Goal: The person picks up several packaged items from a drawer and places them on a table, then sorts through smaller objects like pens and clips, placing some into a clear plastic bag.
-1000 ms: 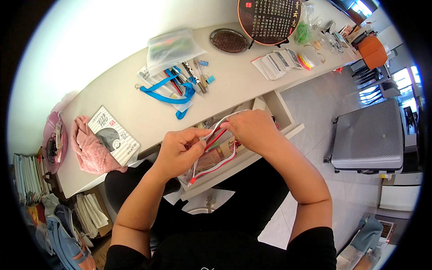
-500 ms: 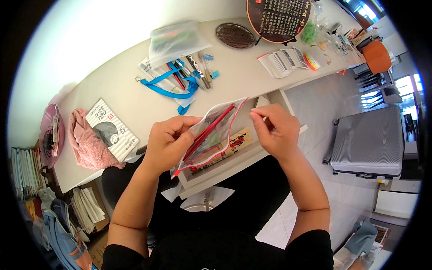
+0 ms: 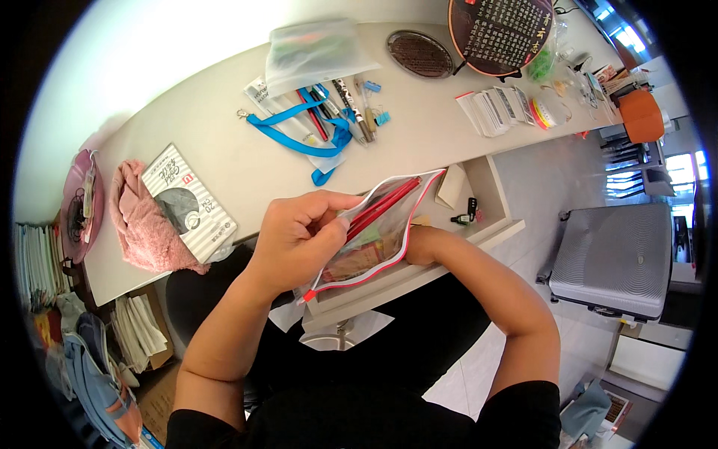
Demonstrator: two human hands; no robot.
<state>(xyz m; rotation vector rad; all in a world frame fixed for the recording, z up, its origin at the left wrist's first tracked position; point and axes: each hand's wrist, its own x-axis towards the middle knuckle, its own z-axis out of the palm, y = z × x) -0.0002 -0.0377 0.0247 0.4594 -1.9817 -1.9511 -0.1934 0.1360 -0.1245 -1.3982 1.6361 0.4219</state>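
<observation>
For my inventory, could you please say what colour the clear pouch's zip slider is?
The zip slider is red, seen best in the head view.

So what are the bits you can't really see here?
In the head view:
- Right hand: its fingers are hidden by the red-edged pouch, so I can't tell if they hold anything.
- Frosted bag: its cloudy plastic blurs what's inside.
- Round plaque: its top is cut off by the picture's upper edge.

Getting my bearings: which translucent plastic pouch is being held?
The clear plastic pouch with red edging, in the left hand; the frosted white plastic pouch lies on the cream desk.
</observation>
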